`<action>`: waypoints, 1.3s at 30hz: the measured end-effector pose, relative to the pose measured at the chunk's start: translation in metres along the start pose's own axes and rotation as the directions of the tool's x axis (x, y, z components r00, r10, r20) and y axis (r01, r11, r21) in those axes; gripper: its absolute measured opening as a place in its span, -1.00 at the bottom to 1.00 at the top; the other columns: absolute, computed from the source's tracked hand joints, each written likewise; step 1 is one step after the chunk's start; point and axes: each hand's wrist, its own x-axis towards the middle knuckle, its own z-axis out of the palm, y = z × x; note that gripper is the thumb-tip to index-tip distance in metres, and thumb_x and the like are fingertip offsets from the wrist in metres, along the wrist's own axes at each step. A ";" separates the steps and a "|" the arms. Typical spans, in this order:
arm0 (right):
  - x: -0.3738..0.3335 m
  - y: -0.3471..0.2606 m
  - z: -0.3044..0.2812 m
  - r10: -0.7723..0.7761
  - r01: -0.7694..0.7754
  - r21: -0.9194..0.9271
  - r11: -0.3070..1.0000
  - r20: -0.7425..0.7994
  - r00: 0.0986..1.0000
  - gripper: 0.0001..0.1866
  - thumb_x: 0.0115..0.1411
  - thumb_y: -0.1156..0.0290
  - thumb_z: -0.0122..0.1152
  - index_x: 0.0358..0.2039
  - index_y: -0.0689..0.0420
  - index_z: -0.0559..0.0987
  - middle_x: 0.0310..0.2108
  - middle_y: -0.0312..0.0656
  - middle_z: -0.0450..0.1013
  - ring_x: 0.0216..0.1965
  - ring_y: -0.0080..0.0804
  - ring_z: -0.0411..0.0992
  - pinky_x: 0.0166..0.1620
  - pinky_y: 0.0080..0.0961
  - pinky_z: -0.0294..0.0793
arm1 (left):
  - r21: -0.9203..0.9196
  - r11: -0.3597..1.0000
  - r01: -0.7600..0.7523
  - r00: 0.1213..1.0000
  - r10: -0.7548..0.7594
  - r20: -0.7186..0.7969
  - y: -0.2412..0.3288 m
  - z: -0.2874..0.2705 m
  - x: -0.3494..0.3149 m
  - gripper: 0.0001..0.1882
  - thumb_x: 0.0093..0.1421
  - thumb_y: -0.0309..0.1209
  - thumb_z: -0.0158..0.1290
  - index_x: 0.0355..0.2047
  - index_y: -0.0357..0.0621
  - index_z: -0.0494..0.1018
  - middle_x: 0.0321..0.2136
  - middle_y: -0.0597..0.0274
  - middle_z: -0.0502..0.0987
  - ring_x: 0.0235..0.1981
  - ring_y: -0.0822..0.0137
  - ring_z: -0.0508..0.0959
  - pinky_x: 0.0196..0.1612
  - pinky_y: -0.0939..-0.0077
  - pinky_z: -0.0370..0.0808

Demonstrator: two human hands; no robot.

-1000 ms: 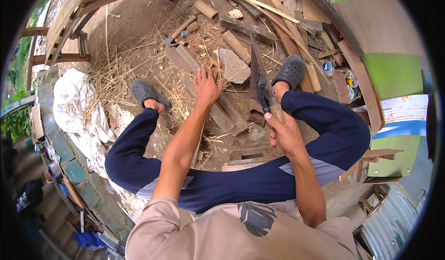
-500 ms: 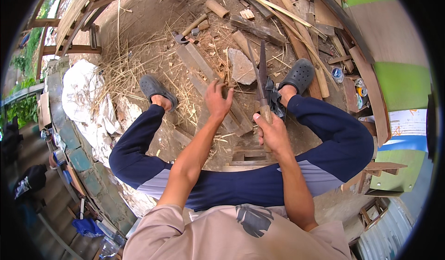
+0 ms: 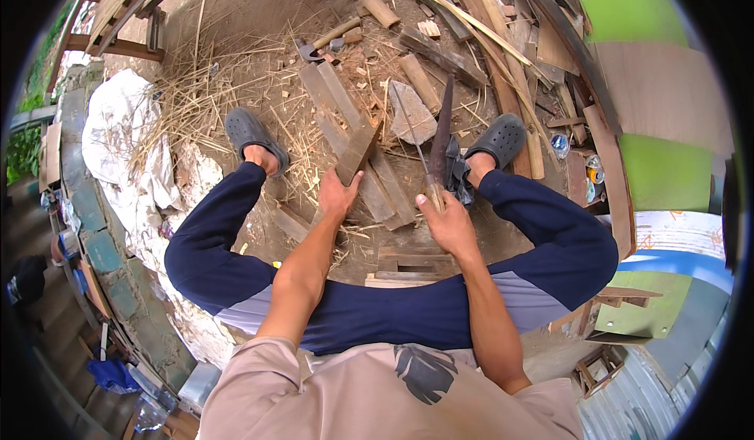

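Observation:
My left hand (image 3: 338, 194) grips one end of a short wooden block (image 3: 359, 154), tilted up above the flat boards on the ground. In my right hand (image 3: 450, 224), closed around its wooden handle (image 3: 433, 189), is a long-bladed cutting tool. Its thin blade (image 3: 411, 122) points away from me, seen nearly edge-on. A dark tapered shape (image 3: 444, 122) runs beside it; I cannot tell whether it is a separate thing. Under the block lie two flat boards (image 3: 386, 185), side by side. A flat grey stone (image 3: 414, 118) sits just beyond the blade.
A hammer (image 3: 334, 33) lies beyond the boards among straw and chips. Bamboo pieces (image 3: 381, 10) and timber (image 3: 444, 57) are scattered farther off. My shoes (image 3: 503, 138) flank the work area. White sacking (image 3: 118, 146) lies left, and a slotted wooden piece (image 3: 412, 261) lies close to me.
My left hand, empty before over the boards, now holds the short wooden block. The tool in my right hand has shifted left, its blade leaning farther left. The view has shifted slightly.

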 end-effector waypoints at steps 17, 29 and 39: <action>0.024 -0.042 0.023 -0.045 0.042 0.088 0.995 0.039 0.998 -0.55 0.21 0.05 0.30 -0.33 0.28 0.57 -0.56 -0.14 0.48 -0.51 -0.41 0.41 -0.35 -0.39 0.41 | 0.038 0.998 0.042 0.978 -0.049 0.200 -0.032 -0.028 0.022 0.02 0.11 0.46 -0.12 0.15 -0.31 0.40 -0.18 -0.30 0.59 -0.04 -0.16 0.57 0.08 0.03 0.46; 0.082 -0.043 0.066 0.274 -0.359 0.271 0.893 0.305 0.912 -0.80 0.21 0.38 0.29 -0.39 0.17 0.44 -0.69 -0.36 0.26 -0.74 -0.55 0.25 -0.66 -0.48 0.25 | 0.018 0.997 0.077 0.962 -0.079 0.261 -0.021 -0.042 0.019 -0.01 0.10 0.43 -0.06 0.12 -0.31 0.40 -0.16 -0.28 0.59 -0.07 -0.15 0.59 0.04 0.06 0.50; 0.069 -0.040 0.054 -0.037 0.032 0.372 0.928 0.006 0.999 -0.77 0.20 0.36 0.30 -0.48 0.18 0.46 -0.69 -0.37 0.34 -0.73 -0.63 0.27 -0.65 -0.58 0.21 | 0.089 0.995 0.047 0.991 -0.058 0.124 -0.022 -0.015 0.006 0.00 0.10 0.48 -0.10 0.14 -0.24 0.35 -0.12 -0.12 0.57 -0.09 -0.02 0.60 -0.02 0.12 0.53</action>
